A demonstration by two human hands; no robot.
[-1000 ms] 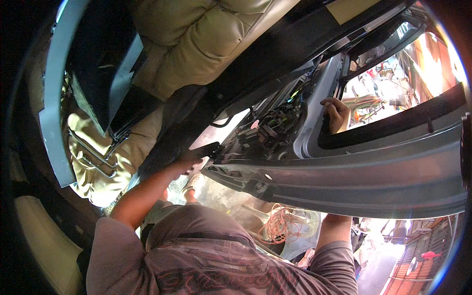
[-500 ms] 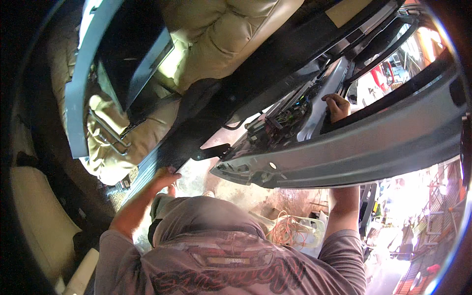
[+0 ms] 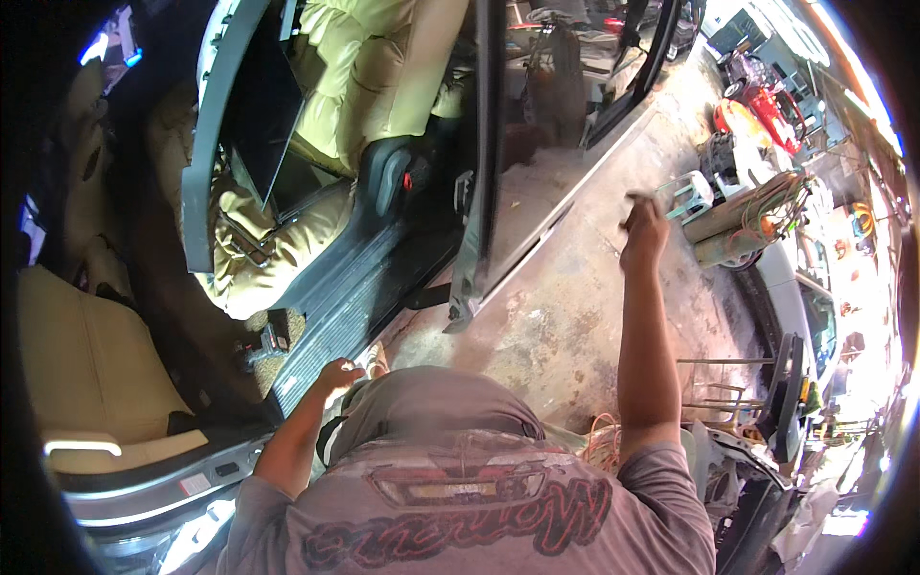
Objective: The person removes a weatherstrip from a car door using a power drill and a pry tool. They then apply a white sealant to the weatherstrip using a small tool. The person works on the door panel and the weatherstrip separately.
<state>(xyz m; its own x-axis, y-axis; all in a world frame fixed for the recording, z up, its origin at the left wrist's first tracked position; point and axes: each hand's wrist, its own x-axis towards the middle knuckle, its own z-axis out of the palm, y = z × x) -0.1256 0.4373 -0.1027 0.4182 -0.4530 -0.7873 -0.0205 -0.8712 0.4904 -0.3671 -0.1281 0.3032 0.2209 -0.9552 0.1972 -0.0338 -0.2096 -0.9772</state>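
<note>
My right hand [image 3: 647, 233] is stretched out over the concrete floor, clear of the car door [image 3: 471, 254], with its fingers loosely bent and apart. Nothing shows in it. The door stands partly open ahead of me, turned nearly edge-on, its glossy outer side mirroring the surroundings. Low on the left, my left hand [image 3: 337, 375] hangs beside the ribbed door sill [image 3: 355, 297], its thumb and fingers apart and nothing visible in them. Behind the sill is a tan leather seat [image 3: 364, 86] with a dark seat-side trim [image 3: 386, 177].
A second tan seat [image 3: 105, 355] is at far left, above another door panel [image 3: 201, 479]. To the right lie gas cylinders [image 3: 743, 225] with hoses, a pale green stool [image 3: 688, 195] and a red vehicle [image 3: 771, 115]. An orange cable [image 3: 604, 436] is near my right elbow.
The door has swung away from me toward the car body, and my right hand has come off it. My left hand has left the sill edge. My view has shifted too.
</note>
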